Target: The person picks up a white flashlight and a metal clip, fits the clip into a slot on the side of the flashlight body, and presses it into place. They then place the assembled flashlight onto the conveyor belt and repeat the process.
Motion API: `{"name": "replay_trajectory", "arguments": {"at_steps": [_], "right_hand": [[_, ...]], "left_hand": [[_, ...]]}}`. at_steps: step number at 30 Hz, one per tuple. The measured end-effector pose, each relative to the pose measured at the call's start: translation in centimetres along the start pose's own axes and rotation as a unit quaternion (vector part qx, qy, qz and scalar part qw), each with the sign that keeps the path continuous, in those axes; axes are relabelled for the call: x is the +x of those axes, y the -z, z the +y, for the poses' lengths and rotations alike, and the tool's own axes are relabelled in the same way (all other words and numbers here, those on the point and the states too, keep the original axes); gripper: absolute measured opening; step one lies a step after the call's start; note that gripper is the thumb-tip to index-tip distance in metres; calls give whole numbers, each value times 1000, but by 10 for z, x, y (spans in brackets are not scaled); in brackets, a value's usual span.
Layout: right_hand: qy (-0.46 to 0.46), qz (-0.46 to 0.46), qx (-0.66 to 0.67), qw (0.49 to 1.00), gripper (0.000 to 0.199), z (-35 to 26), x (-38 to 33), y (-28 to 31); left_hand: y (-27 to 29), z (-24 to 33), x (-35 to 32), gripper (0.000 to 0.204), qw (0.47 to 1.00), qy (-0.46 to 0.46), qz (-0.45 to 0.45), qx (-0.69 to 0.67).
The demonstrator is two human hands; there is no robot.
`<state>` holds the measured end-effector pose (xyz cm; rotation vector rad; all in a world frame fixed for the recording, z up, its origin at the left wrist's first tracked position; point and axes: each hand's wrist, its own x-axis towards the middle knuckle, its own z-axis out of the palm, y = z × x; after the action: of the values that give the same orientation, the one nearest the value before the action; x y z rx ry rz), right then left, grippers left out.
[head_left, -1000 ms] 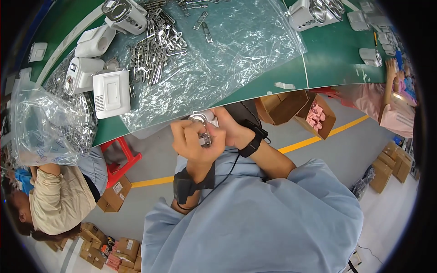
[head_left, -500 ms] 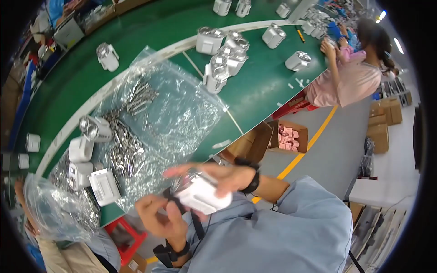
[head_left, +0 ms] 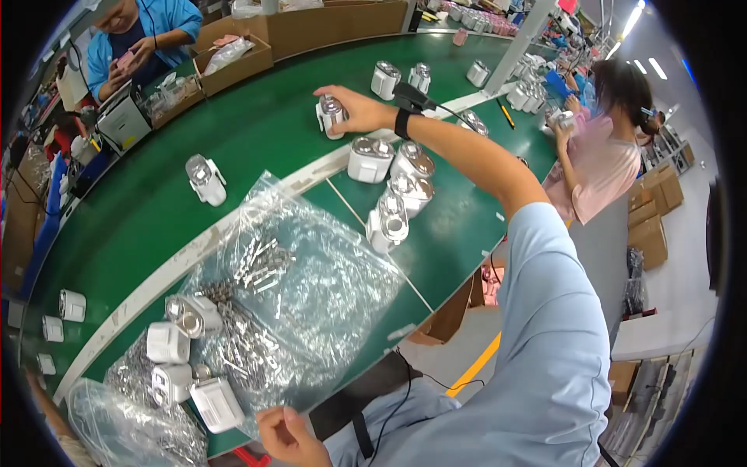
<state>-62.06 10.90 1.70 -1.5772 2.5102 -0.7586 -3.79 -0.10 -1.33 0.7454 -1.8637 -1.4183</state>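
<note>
My right hand reaches far out over the green conveyor belt and grips a white housing with a shiny metal top, standing on the belt. My left hand sits low by the table's near edge, fingers loosely curled, holding nothing, just beside a white housing. A clear plastic bag spread on the table carries a heap of small metal parts.
Several finished white housings cluster on the belt near my right arm, one more stands alone at left. A person in pink works at right, another in blue across the belt. Cardboard boxes line the far side.
Both hands were together at my chest on a white housing. Now my right hand has stretched out and set it on the belt, and the left hand has dropped empty.
</note>
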Motion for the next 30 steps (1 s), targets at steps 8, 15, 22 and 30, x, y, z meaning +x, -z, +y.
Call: {"name": "replay_trajectory", "arguments": {"at_steps": [8, 15, 22, 30], "right_hand": [[-222, 163, -331, 902, 70, 72, 1, 64], [-126, 118, -278, 945, 56, 104, -21, 101], [53, -26, -37, 998, 54, -256, -123, 47], [-75, -20, 131, 988, 33, -308, -121, -102]], "left_hand": [[4, 24, 3, 14, 995, 25, 7, 99], [-11, 30, 11, 11, 995, -7, -79, 54], [-55, 62, 33, 93, 985, -126, -108, 39], [-10, 30, -14, 87, 844, 273, -184, -423]]}}
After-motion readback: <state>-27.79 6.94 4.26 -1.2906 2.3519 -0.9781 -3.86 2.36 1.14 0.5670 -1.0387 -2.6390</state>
